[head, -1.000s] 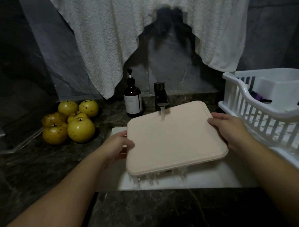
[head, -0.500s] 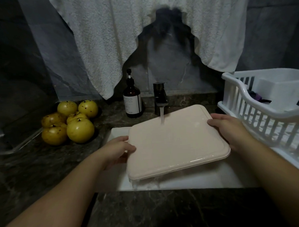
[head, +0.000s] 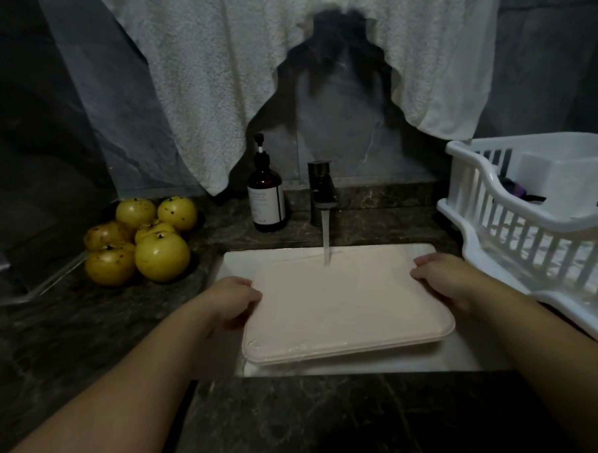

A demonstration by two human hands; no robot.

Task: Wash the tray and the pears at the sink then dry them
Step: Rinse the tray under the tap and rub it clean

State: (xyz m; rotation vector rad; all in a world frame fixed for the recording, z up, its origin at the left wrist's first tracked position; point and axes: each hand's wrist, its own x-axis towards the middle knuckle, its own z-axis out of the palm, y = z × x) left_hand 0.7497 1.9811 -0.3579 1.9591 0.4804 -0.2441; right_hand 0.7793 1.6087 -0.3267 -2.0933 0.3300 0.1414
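Head view: a pale pink tray (head: pixel 345 303) is held over the white sink (head: pixel 275 258), its underside up and its near edge dipping lower, with water spilling off that edge. The left hand (head: pixel 230 299) grips the tray's left edge, fingers curled onto the top; the right hand (head: pixel 442 278) grips the right edge the same way. A thin stream of water (head: pixel 326 239) from the dark faucet (head: pixel 320 191) lands on the tray near its far edge. Six yellow pears (head: pixel 140 240) sit bunched on the dark marble counter (head: pixel 55 322) toward its back left corner, well apart from the tray, touching one another. A brown pump bottle (head: pixel 266 200) stands at the counter's back edge, just left of the faucet. A white dish rack (head: pixel 530 230) fills the counter's right side, just beside the right hand, with a white tub (head: pixel 569 180) inside it. A white towel (head: pixel 283 66) hangs on the wall above the faucet
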